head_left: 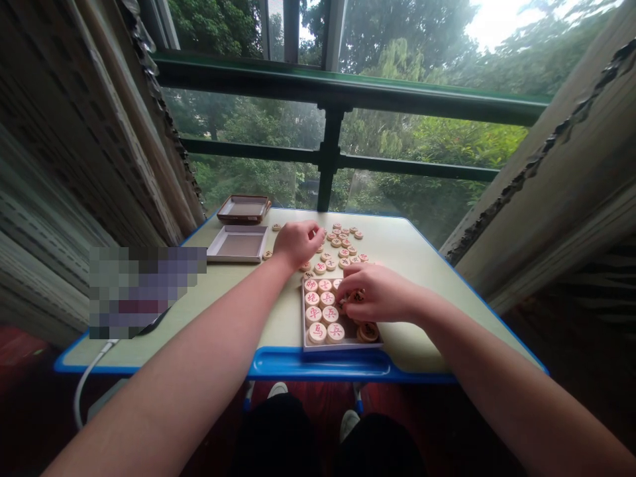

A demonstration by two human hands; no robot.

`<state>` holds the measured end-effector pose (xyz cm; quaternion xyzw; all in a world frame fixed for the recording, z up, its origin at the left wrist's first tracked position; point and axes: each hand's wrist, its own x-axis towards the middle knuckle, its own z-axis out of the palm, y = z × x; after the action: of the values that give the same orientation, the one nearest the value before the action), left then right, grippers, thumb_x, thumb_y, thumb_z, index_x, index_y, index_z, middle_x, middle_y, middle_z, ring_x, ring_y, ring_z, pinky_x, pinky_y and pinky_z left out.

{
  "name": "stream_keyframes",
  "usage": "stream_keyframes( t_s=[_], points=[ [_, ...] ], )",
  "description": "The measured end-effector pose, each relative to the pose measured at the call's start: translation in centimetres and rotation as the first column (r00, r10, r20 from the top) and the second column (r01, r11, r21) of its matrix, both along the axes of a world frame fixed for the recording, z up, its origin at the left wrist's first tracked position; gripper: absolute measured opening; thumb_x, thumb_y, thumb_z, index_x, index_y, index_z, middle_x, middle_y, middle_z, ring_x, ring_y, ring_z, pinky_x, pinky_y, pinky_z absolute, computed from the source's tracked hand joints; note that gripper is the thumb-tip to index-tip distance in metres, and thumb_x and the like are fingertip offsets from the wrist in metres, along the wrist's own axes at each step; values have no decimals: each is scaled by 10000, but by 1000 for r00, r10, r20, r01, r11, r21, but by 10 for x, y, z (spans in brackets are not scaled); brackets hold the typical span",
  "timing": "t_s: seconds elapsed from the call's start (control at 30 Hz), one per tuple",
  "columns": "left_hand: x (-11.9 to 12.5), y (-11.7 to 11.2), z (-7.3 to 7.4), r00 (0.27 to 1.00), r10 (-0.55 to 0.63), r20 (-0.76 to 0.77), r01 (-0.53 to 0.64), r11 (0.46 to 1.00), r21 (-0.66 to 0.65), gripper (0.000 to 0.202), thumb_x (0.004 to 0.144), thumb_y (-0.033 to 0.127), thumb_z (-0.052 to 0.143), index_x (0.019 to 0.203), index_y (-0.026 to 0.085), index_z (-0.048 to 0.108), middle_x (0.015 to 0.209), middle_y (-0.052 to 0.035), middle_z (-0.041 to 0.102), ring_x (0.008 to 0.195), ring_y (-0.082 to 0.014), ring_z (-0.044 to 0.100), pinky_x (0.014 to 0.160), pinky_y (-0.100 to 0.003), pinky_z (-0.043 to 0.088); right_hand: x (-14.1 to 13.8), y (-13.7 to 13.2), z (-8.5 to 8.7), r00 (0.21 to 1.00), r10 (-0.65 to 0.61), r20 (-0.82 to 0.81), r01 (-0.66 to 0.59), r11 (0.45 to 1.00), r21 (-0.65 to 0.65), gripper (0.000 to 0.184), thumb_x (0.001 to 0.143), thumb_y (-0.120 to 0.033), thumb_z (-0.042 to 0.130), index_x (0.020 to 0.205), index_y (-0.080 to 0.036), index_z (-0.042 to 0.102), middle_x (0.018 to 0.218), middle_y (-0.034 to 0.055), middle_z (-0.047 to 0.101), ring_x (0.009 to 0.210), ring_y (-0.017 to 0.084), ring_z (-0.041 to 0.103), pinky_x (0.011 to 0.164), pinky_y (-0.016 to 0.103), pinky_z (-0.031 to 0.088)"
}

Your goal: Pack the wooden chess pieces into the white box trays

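Over the far half of the table, my left hand (298, 242) has its fingers curled together beside loose round Chinese chess pieces (344, 253). A pale edge shows at its fingertips, but what it holds is unclear. My right hand (385, 293) reaches over the open box (342, 346), its thumb and fingers closed around a Chinese chess piece (342, 302) that they mostly cover. Inside the box, red-marked pieces (327, 298) lie face up in rows on the left. One dark-marked piece (368, 332) sits in the near right corner, and another (356, 297) shows under my right hand.
An open pale box lid (238, 257) and a brown tray (243, 218) lie at the far left. A blurred-out device (144, 291) with a white cable (84, 384) is on the left. The table (427, 265) has a blue edge and pen groove (320, 363); curtains flank the window.
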<state>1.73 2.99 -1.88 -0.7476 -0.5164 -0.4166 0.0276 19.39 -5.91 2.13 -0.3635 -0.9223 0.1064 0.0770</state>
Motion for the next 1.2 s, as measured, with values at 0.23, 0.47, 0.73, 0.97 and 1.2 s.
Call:
stream_keyframes(
  t_s=[0.23,0.47,0.73,0.97,1.2],
  points=[
    [-1,2,2,987,0,162,6,999,-37,294,780,360,485,650,157,655,583,-25,640,548,-132,536,530,-240,355,-2,-2,-2,989,-130,66,125,989,78,160,708,-318,601,708,-188,695,705,31,605,616,120,491,569,232,319],
    [-1,3,2,989,8,149,-1,999,-46,290,775,358,488,638,161,650,572,-27,633,551,-137,535,543,-247,360,-5,-6,-2,985,-113,127,99,989,110,160,701,-319,588,670,-205,696,660,24,610,586,119,484,544,231,302],
    [0,1,2,993,-14,118,20,999,-48,276,782,345,485,644,177,655,586,-19,640,563,-139,546,561,-247,366,-4,-5,0,993,-86,84,80,995,64,152,670,-268,608,756,-215,721,698,23,652,619,124,528,578,219,345],
    [-1,2,1,996,0,94,5,999,-45,292,788,355,475,649,174,657,588,-22,644,552,-138,540,549,-248,362,-4,-5,1,991,-83,104,77,995,68,189,665,-191,574,774,-229,724,713,21,678,633,131,553,573,219,353],
    [0,1,0,1000,-8,18,9,999,-31,290,791,357,475,659,177,661,617,-38,651,585,-150,553,567,-253,366,-4,-1,-1,975,-172,138,160,983,93,174,687,-340,617,713,-202,721,660,46,672,608,146,556,565,238,353]
  ],
)
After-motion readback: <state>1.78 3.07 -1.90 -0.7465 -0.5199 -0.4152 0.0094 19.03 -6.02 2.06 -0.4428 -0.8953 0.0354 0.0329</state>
